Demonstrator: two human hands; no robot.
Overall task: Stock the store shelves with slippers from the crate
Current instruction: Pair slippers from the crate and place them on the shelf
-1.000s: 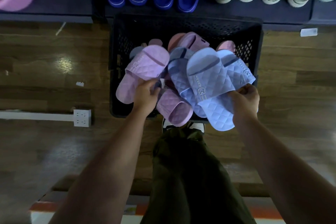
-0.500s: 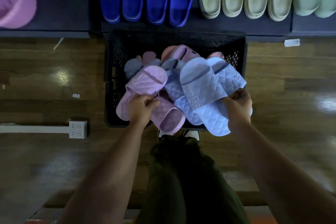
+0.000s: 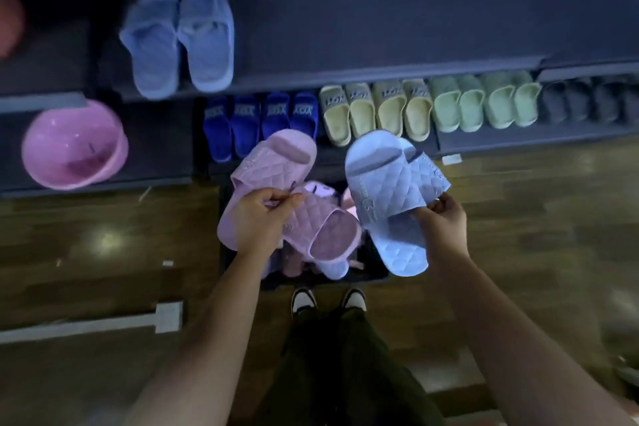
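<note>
While motion blur softens every edge, two pairs of slippers are held above the crate (image 3: pixel 345 279), in front of the lower shelf (image 3: pixel 518 142).

- Pink slippers (image 3: pixel 276 166): one pair, soft moulded material with diamond-quilted straps and open toes. The left hand (image 3: pixel 262 218) grips them where they overlap, with its fingers curled and the thumb pinching. One slipper points up and away, the other lies lower right.
- Light blue slippers (image 3: pixel 387 190): one pair in the same quilting, stacked so the rear one is mostly hidden. The right hand (image 3: pixel 444 225) holds them, fingers curled round their edge. A raised logo runs along the strap side but is too blurred to read.
- Crate: black, on the floor, largely covered by both pairs and the hands. More pink slippers lie inside; their number is unclear.
- Lower shelf, dark: a row of smooth moulded slippers, namely royal blue slippers (image 3: pixel 259 124), cream slippers (image 3: pixel 377 111), green slippers (image 3: pixel 484 104) and dark grey slippers (image 3: pixel 587 100). The blue and cream straps carry short lettering that cannot be read reliably.
- Upper shelf (image 3: pixel 345 28): one periwinkle pair (image 3: pixel 179 41), badly smeared.
- Pink basin (image 3: pixel 72 145): round glossy plastic, on the left.
- Floor (image 3: pixel 553 218): glossy wood planks, with a white socket block (image 3: pixel 168 316) lying on it.
</note>
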